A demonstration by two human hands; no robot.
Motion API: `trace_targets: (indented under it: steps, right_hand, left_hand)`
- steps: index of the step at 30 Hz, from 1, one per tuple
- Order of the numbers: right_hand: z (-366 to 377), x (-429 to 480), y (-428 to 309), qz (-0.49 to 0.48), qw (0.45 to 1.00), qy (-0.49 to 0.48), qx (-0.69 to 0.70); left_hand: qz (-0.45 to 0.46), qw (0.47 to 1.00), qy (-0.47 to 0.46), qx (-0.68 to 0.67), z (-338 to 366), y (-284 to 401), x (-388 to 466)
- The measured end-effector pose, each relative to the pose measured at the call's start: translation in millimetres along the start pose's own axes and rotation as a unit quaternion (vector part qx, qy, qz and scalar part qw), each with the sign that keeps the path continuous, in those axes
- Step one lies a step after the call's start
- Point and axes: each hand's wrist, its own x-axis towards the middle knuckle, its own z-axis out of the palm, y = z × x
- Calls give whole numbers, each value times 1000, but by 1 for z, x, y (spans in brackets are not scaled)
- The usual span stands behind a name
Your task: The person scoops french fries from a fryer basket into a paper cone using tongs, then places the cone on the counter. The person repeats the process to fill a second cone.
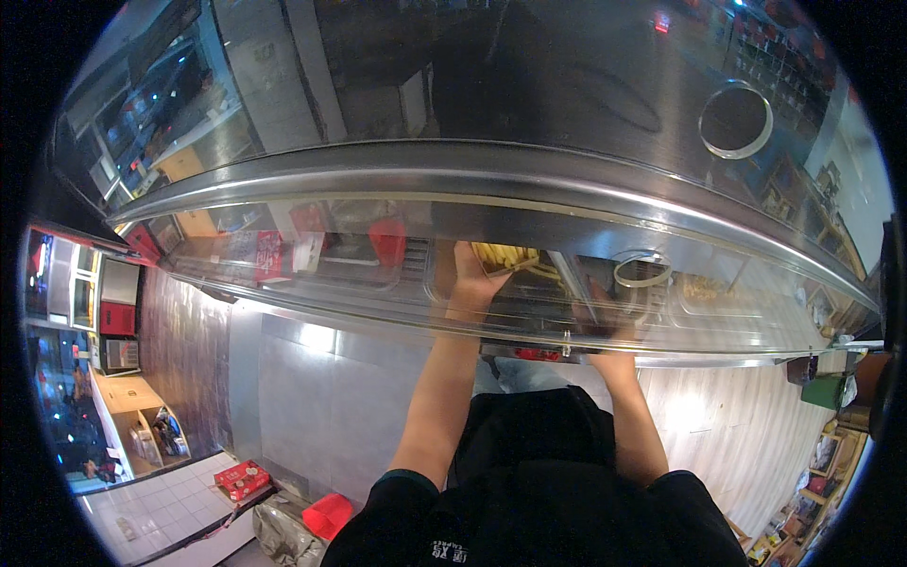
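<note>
Behind a clear, reflective panel [354, 301], my left hand [476, 273] holds an open paper box filled with yellow french fries [504, 256]. More fries lie loose on the dark tray surface just to the right of the box. My right hand [602, 312] is lower and farther right, blurred through the panel, close to the lower end of a slanted metal tool [572, 280]; whether the fingers grip it cannot be made out. A round metal ring [642, 271] appears right of that tool, perhaps as a reflection.
A tray with brownish food bits [701, 289] lies to the right. Red-and-white packaging [269, 256] and a red container [387, 242] are at the left. A curved steel edge [453, 166] runs across above my hands. A red box [242, 480] sits on white tiles at lower left.
</note>
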Motion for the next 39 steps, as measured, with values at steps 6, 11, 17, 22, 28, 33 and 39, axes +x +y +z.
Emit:
trace_targets:
  steps: [6, 11, 17, 22, 28, 33, 39]
  right_hand:
    - [-18, -13, -19, -29, 910, -101, -401]
    - [5, -13, -25, -30, 918, -88, -386]
    - [31, 2, -17, 99, 993, -5, 63]
    - [24, 1, -29, 137, 990, 15, 30]
    - [16, -7, -27, -52, 925, -34, -375]
    - [15, -9, -9, -100, 924, -70, -363]
    - [21, -9, 1, -109, 947, -29, -302]
  left_hand:
    - [-26, 992, -52, -114, -1, 7, -6]
    - [123, 973, -155, 122, -3, -1, -9]
    - [64, 984, -89, 139, -7, 2, -4]
    - [147, 945, -39, 290, -9, 1, -4]
    - [270, 818, -34, 506, -20, 0, -1]
    - [218, 852, -14, 475, -17, 3, -2]
    - [348, 662, -38, 663, -8, 4, -7]
